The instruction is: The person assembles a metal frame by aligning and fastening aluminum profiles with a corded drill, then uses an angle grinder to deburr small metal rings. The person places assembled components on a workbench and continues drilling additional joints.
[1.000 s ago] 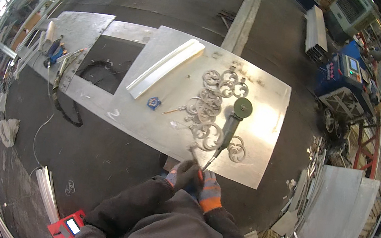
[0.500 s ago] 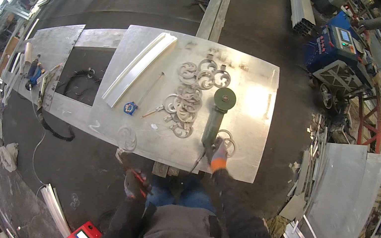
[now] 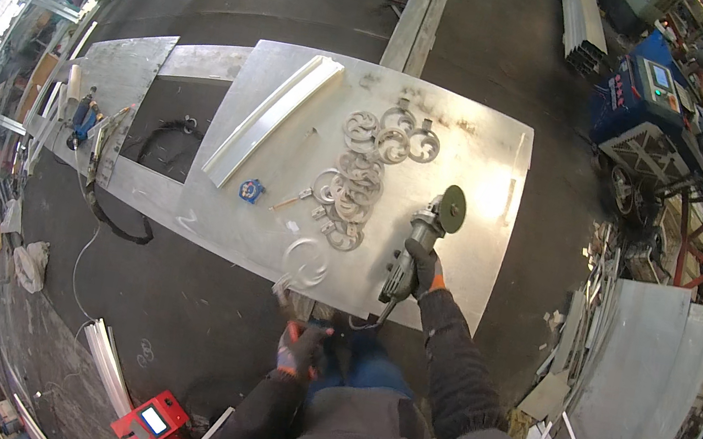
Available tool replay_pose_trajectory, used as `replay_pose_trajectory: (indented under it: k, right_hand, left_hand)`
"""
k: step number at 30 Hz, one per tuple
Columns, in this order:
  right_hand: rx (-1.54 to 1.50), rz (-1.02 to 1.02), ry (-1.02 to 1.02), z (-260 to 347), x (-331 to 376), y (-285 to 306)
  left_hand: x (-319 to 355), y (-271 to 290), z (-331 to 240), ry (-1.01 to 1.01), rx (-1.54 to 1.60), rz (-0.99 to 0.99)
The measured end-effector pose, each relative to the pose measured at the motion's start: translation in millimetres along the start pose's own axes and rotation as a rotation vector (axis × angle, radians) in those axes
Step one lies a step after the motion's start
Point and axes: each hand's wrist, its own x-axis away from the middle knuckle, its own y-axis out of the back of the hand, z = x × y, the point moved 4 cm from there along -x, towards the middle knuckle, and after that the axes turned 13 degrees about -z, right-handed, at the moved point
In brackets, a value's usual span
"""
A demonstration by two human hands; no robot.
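Observation:
My right hand [image 3: 425,267], in a dark glove with an orange cuff, grips an angle grinder [image 3: 403,270] with a green disc [image 3: 452,208], held over the right part of the metal sheet [image 3: 478,241]. My gloved left hand [image 3: 301,351] is closed round a pliers-like clamp [image 3: 286,298], partly blurred. At the clamp's far end, a round metal ring piece [image 3: 305,261] lies over the sheet's front edge. Several more scrolled metal rings [image 3: 358,179] are heaped mid-sheet, left of the grinder.
A white metal profile [image 3: 275,118], a blue tape measure [image 3: 251,191] and a thin wooden-handled tool [image 3: 290,202] lie on the sheet. At left is a torch-like tool with a hose [image 3: 87,124]. A red device [image 3: 152,421] stands lower left, a blue machine [image 3: 645,101] upper right.
My left hand has moved right and up, bringing the clamp and ring over the sheet's edge. The grinder in my right hand has been turned, its disc now tilted to the right.

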Motion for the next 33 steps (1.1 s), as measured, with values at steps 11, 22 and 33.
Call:
replay_pose_trajectory:
  k: [11, 22, 33]
  right_hand:
    - [-0.397, -0.123, 0.503, 65, 256, 73]
    - [-0.484, -0.469, 0.328, -31, 255, 155]
    - [-0.605, -0.442, 0.323, -63, 199, 198]
  left_hand:
    - [45, -83, 11, 0.094, -0.543, 0.575]
    - [79, -49, 21, -0.1, -0.739, 0.816]
    - [103, -62, 60, 0.015, -0.658, 0.961]
